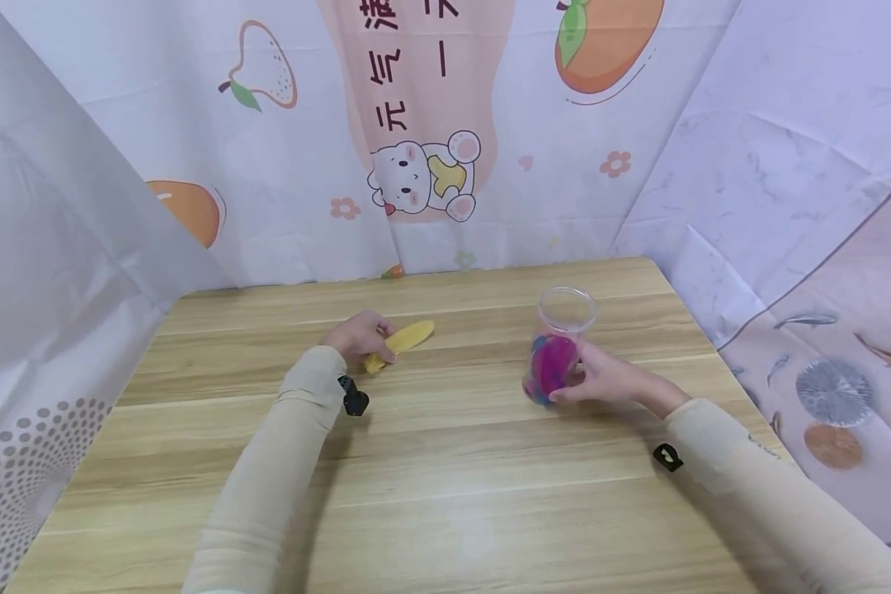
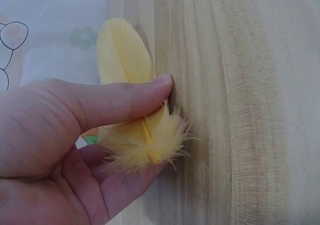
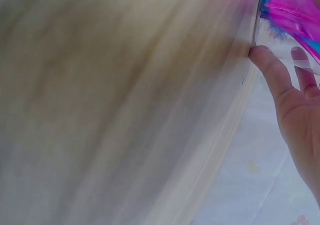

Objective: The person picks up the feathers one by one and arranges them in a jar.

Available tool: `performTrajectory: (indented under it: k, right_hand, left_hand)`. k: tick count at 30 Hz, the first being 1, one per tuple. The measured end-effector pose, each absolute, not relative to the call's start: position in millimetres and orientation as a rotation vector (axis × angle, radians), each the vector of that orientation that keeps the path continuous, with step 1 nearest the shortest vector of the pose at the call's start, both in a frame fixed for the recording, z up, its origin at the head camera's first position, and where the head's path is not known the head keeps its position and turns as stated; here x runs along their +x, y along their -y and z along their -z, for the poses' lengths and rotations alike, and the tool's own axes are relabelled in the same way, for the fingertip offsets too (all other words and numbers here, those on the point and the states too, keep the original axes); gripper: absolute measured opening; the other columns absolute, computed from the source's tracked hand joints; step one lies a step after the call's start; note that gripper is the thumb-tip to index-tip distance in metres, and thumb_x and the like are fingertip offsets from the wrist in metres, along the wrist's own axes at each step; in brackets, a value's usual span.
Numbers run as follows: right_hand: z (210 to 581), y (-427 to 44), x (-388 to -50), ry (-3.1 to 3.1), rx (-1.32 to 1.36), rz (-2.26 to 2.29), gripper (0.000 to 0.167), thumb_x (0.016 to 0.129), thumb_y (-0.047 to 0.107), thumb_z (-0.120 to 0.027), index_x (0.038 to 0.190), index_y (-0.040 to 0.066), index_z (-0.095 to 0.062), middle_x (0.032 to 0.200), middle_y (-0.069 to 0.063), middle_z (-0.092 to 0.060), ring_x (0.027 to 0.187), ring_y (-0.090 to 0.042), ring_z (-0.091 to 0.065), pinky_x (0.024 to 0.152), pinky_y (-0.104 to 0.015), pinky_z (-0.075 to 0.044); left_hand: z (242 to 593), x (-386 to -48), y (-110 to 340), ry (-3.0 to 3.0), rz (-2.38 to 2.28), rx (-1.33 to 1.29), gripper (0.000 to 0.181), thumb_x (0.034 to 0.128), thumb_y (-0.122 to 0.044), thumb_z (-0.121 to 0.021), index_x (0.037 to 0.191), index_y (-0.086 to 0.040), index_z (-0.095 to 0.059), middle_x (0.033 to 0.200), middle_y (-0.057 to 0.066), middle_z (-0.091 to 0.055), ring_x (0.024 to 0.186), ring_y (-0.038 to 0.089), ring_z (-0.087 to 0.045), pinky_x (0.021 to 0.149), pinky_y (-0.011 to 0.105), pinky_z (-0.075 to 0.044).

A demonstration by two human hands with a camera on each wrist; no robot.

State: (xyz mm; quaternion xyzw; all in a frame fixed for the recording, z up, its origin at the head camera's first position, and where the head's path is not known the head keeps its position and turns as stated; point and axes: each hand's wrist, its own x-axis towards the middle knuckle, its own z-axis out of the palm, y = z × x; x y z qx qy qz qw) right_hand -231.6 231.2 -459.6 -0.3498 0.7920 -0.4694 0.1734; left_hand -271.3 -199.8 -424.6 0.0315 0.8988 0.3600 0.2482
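Note:
My left hand [image 1: 358,337] pinches a yellow feather [image 1: 413,334] low down, near its fluffy base. In the left wrist view the thumb lies across the feather [image 2: 122,55], with the fingers behind it. On the right of the table stands a clear plastic cup [image 1: 558,327] with its rim upward. Magenta and blue feathers [image 1: 553,363] show through its wall. My right hand [image 1: 607,376] grips the cup low on its right side. Only part of that hand [image 3: 300,117] shows in the right wrist view, with fingertips at the cup's wall.
The wooden table [image 1: 445,462] runs back to a printed curtain [image 1: 304,190] along its far edge. More curtain hangs at the left and right sides. Black wrist mounts [image 1: 353,398] sit on both sleeves.

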Motion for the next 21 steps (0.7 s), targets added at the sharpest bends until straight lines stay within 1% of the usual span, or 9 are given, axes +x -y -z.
performTrajectory:
  k: [5,10,13,15,18,20,21]
  right_hand:
    - [460.4,-230.8,-231.0,-2.224,-0.995,1.357,0.087,0.081,0.009,-0.087,0.15,0.002,-0.034,0.137,-0.016,-0.054,0.118,-0.024,-0.059,0.095,-0.036,-0.055]
    - [461.9,-231.2,-231.7,-2.222,-0.992,1.362,0.087,0.081,0.009,-0.086,0.15,0.003,-0.034,0.137,-0.016,-0.053,0.119,-0.025,-0.058,0.096,-0.036,-0.054]
    - [462.4,-231.5,-232.3,-2.225,-0.992,1.357,0.088,0.081,0.01,-0.087,0.15,0.003,-0.034,0.137,-0.015,-0.054,0.119,-0.026,-0.058,0.096,-0.036,-0.054]
    - [462.3,-231.6,-232.6,-2.225,-0.994,1.356,0.088,0.081,0.01,-0.087,0.151,0.003,-0.034,0.137,-0.015,-0.054,0.119,-0.027,-0.058,0.096,-0.036,-0.054]
    - [462.0,-231.7,-232.5,-2.229,-0.995,1.351,0.088,0.081,0.01,-0.087,0.151,0.002,-0.033,0.136,-0.016,-0.054,0.118,-0.028,-0.058,0.096,-0.036,-0.054]
    - [461.7,-231.6,-232.2,-2.23,-0.992,1.351,0.088,0.081,0.009,-0.087,0.151,0.002,-0.033,0.136,-0.016,-0.054,0.118,-0.029,-0.058,0.096,-0.036,-0.054]
    - [461.8,-231.5,-232.1,-2.233,-0.99,1.348,0.088,0.081,0.01,-0.087,0.151,0.002,-0.033,0.136,-0.015,-0.054,0.118,-0.028,-0.058,0.096,-0.036,-0.054]
  left_hand:
    - [421.8,-271.4,199.1,-2.45,-0.918,0.104,0.034,0.0842,-0.003,-0.08,0.116,0.0,-0.068,0.111,0.012,-0.061,0.073,0.015,-0.055,0.057,0.026,-0.047]
    - [417.8,-269.3,197.6,-2.454,-0.898,0.118,0.032,0.0846,-0.002,-0.08,0.115,0.001,-0.068,0.112,0.014,-0.06,0.077,0.016,-0.056,0.059,0.026,-0.05]
    - [415.5,-268.5,196.1,-2.459,-0.88,0.134,0.031,0.0843,-0.002,-0.08,0.113,0.001,-0.068,0.11,0.013,-0.06,0.075,0.016,-0.055,0.06,0.026,-0.049]
    - [414.6,-269.0,194.9,-2.463,-0.865,0.143,0.029,0.0841,-0.004,-0.081,0.109,0.0,-0.067,0.103,0.01,-0.059,0.069,0.014,-0.052,0.057,0.025,-0.046]
    - [415.2,-270.1,193.2,-2.463,-0.862,0.16,0.025,0.0855,-0.009,-0.082,0.102,-0.001,-0.065,0.088,0.004,-0.056,0.059,0.01,-0.045,0.052,0.022,-0.04]
    - [416.0,-271.0,192.0,-2.468,-0.866,0.18,0.023,0.0876,-0.013,-0.08,0.1,-0.002,-0.064,0.081,0.002,-0.055,0.056,0.009,-0.042,0.051,0.021,-0.037]
    - [416.5,-271.5,191.6,-2.47,-0.875,0.192,0.022,0.0889,-0.014,-0.079,0.1,-0.002,-0.065,0.08,0.001,-0.055,0.057,0.009,-0.043,0.051,0.021,-0.038]
